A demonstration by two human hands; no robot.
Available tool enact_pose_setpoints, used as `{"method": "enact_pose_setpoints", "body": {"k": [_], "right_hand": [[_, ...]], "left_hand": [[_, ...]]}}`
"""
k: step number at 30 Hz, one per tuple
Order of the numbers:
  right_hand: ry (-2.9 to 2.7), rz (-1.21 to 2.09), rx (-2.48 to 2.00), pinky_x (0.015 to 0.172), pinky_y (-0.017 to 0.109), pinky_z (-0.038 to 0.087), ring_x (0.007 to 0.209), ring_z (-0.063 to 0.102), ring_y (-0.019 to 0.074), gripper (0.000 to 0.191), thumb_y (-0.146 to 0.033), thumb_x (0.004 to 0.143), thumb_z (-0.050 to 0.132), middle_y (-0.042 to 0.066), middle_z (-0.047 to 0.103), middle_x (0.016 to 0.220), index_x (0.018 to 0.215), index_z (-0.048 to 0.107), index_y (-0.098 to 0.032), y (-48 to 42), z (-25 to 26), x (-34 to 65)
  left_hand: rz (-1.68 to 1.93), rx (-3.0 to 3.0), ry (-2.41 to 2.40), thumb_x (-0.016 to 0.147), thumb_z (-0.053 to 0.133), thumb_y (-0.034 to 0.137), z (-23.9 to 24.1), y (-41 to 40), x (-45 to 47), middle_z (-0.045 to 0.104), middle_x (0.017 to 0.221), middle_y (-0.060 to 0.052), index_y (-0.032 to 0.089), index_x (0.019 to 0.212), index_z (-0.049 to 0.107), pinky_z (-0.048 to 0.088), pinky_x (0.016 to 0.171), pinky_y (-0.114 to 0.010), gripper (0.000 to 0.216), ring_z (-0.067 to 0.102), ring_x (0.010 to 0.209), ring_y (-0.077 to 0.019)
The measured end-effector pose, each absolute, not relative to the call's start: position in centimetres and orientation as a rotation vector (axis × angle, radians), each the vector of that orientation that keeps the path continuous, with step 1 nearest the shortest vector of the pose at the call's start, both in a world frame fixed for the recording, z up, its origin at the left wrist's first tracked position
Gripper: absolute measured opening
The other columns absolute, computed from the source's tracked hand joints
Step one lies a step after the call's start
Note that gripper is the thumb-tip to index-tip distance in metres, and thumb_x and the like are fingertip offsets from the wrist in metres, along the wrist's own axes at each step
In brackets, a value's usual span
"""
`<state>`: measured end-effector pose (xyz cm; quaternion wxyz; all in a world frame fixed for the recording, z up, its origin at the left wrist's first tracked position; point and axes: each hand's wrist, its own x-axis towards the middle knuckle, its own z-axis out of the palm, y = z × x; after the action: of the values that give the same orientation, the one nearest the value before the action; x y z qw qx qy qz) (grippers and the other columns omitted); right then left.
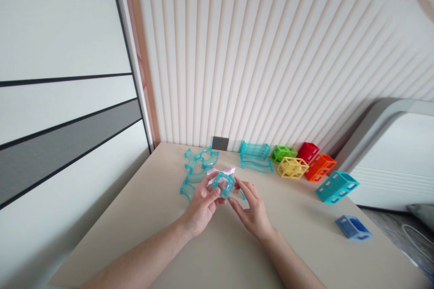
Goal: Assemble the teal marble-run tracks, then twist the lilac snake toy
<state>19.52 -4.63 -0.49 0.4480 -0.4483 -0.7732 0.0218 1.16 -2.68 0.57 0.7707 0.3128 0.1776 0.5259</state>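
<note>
My left hand [201,203] is closed on a clear teal plastic piece [224,184] with a round opening, the thumb lying against its near side. My right hand [251,207] grips the same piece from the right, index finger and thumb at its edge. A shiny pale pink piece [231,170] shows just behind it; I cannot tell whether the two are joined. Curved clear teal track pieces [195,177] lie behind and left of my left hand, partly hidden by it. Another bit of teal plastic [242,195] shows beside my right fingers.
Near the wall, more teal track pieces [256,151] are stacked. To the right stand open-sided blocks: green [284,153], yellow [293,168], red [308,151], orange [320,167], teal [337,187] and blue [354,227]. A dark socket [220,143] sits low on the ribbed wall [230,54], behind the table [145,207].
</note>
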Motion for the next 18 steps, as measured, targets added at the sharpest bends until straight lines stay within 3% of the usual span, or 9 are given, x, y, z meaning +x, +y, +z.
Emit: {"method": "enact_pose_setpoints", "body": {"k": [18], "right_hand": [[-1.920,0.004,-1.142,0.082,0.041,0.054,0.094,0.065,0.0254,0.059,-0.039,0.089,0.065,0.010,0.067,0.106,0.142,0.045,-0.024,-4.68,-0.01,19.26]], "left_hand": [[1.146,0.679,0.392,0.073,0.085,0.027,0.53,-2.70,1.46,0.070,0.105,-0.005,0.023,0.119,0.056,0.052,0.077,-0.027,0.055,0.066,0.091,-0.0168]]}}
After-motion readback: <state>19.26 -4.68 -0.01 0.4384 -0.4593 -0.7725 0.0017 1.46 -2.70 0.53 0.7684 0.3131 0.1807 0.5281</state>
